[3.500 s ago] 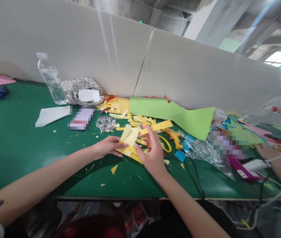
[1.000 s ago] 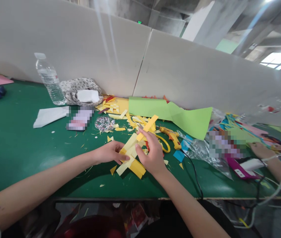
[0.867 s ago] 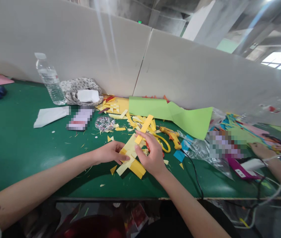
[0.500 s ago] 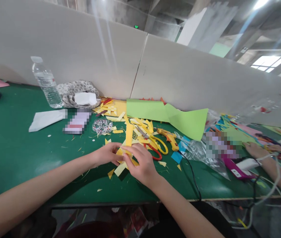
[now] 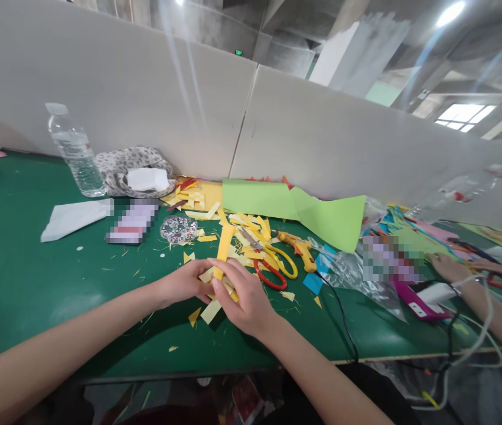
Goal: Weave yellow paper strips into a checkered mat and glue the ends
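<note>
A yellow paper strip [image 5: 225, 241] stands up between my hands, its lower end pinched in the fingers. My right hand [image 5: 243, 298] is closed on it from the right. My left hand [image 5: 188, 282] meets it from the left, fingers bent and closed at the strip's lower end; the fingertips are partly hidden. Pale and yellow paper scraps [image 5: 211, 311] lie under and around both hands. Just beyond my right hand rest scissors with yellow handles [image 5: 287, 262] and a pair with red handles [image 5: 273, 276]. To their right is a yellow glue gun [image 5: 300, 249].
Green paper sheets [image 5: 260, 198] lie along the partition. At left stand a water bottle [image 5: 78, 154], a spotted cloth pouch [image 5: 133, 171] and a blurred-out phone [image 5: 132, 222]. A black cord [image 5: 342, 313] crosses the table edge. At right a co-worker's hand [image 5: 448, 267] reaches in near white cables.
The lower end of the yellow strip is now folded over between my fingertips. My hands stay close together, and the whole view has shifted slightly.
</note>
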The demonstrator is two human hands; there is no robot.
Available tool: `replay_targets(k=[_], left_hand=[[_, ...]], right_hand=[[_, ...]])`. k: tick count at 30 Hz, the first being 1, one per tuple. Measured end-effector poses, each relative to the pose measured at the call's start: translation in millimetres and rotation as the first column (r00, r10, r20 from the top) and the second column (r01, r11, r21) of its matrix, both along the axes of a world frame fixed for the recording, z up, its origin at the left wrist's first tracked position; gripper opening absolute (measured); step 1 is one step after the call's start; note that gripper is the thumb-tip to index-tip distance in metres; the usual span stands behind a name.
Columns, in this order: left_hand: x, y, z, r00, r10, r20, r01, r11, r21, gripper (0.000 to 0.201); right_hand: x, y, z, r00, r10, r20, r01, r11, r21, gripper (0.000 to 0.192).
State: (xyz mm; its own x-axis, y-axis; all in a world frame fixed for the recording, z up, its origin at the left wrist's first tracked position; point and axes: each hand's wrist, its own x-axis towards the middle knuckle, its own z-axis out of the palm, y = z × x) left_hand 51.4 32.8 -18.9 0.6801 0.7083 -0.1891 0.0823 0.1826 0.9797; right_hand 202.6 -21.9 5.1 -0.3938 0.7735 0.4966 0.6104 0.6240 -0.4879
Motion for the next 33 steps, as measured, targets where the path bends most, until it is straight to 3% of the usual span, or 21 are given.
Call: replay_targets(k=[4,8,15,26,33], left_hand=[[0.8,0.1,-1.0,1.000,0.028,0.002,-0.028,0.999,-0.038,0.037],[0.9,0.2,-1.6,0.999,0.018,0.034,-0.018,1.000,0.002,0.039],[0.3,-0.5,1.5,0.998,-0.019,0.066,0.021,0.999,-0.033,0.031],[1.0,0.8,3.7,0.999,-0.053,-0.003,0.053,0.999,-0.001,0.037],[0.3,1.2,2.3,0.999,-0.048,0.023,0.048,0.999,0.008,0.033]], right_hand=[[2.1,3.2,-0.8,0.992,-0.007,0.128,-0.004,0.996,0.084,0.039],[2.4,3.9,-2.2,0.978,0.014,0.207,-0.057,0.977,0.203,0.040],[2.2,0.1,-4.8,0.966,0.142,0.217,-0.189,0.958,0.214,0.045],[7.7,-0.7,2.4,0.988,-0.062,0.141,0.012,0.943,0.334,0.053],[5.3,-1.6,-3.0,0.982,-0.027,0.189,-0.027,0.960,0.279,0.055]])
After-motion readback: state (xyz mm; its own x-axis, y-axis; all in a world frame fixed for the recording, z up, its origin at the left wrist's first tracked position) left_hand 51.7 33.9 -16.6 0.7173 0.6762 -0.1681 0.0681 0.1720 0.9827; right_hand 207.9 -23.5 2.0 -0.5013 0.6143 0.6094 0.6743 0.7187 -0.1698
